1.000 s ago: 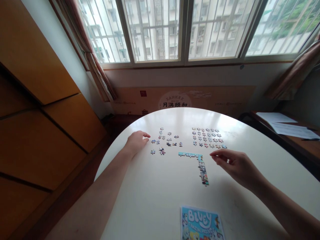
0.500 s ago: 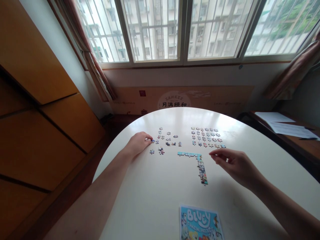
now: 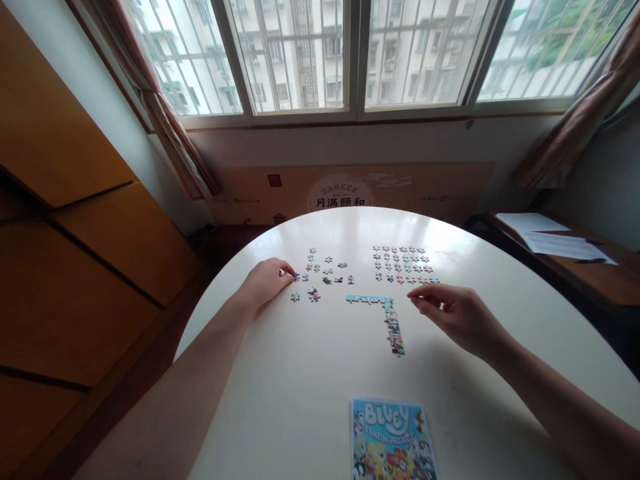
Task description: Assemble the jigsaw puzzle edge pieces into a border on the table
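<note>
On the left of the white table, my left hand (image 3: 266, 281) pinches a small bluish puzzle piece (image 3: 296, 276) at the edge of a group of loose pieces. My right hand (image 3: 457, 315) hovers at the right, thumb and forefinger closed together; whether something tiny is between them I cannot make out. Between the hands lies a joined puzzle corner (image 3: 394, 327), a light-blue strip along the top and a multicoloured strip running down its right side. Loose puzzle pieces (image 3: 327, 271) are scattered near my left hand. Beyond my right fingertips, more puzzle pieces (image 3: 403, 268) lie in rows.
A blue "Bluey" picture sheet (image 3: 393, 433) lies close to me on the round white table (image 3: 300, 400). Papers (image 3: 550, 241) and pens rest on a brown side desk at the right. Wooden cabinets (image 3: 75, 267) stand at the left, and a barred window is ahead.
The whole view has shifted slightly, showing more of the picture sheet. Both hands keep nearly the same places over the table, and the pieces look unmoved.
</note>
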The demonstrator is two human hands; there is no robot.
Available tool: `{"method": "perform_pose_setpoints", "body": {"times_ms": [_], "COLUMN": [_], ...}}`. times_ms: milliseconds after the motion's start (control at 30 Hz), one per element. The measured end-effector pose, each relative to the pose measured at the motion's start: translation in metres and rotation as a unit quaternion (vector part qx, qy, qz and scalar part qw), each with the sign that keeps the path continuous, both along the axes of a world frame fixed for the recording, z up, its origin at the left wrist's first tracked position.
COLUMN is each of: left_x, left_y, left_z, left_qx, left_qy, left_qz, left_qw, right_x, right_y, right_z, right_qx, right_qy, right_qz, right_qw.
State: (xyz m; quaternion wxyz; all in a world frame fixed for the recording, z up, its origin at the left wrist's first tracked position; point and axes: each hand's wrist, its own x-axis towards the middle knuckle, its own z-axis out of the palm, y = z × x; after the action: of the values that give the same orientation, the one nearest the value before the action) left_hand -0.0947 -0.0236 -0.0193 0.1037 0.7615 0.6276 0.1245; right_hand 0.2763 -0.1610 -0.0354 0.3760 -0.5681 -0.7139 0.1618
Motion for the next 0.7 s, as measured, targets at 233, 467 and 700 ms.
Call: {"method": "perform_pose_setpoints", "body": {"times_ms": [233,467,700], "left_x": [0.0007,-0.0029,-0.0054], "left_y": [-0.0027,0.0001,0.0004], "left_z": [-0.0023,-0.0014,0.0003], "left_qx": [-0.039,-0.080,-0.071], "left_qy": [-0.075,-0.113,-0.105], "left_qz": [0.088,0.075,0.077], "left_qw": [0.993,0.988,0.989], "right_x": [-0.0003,-0.0002,-0.0008], "right_y": [-0.0003,-0.0004,-0.0011], "right_z": [0.0007,0.0008,0.0011], "right_qx": [0.000,-0.008,-0.013], "right_qy": [0.003,0.003,-0.003], "right_qz": [0.004,0.015,0.018], "right_qw": [1.000,1.000,1.000]}}
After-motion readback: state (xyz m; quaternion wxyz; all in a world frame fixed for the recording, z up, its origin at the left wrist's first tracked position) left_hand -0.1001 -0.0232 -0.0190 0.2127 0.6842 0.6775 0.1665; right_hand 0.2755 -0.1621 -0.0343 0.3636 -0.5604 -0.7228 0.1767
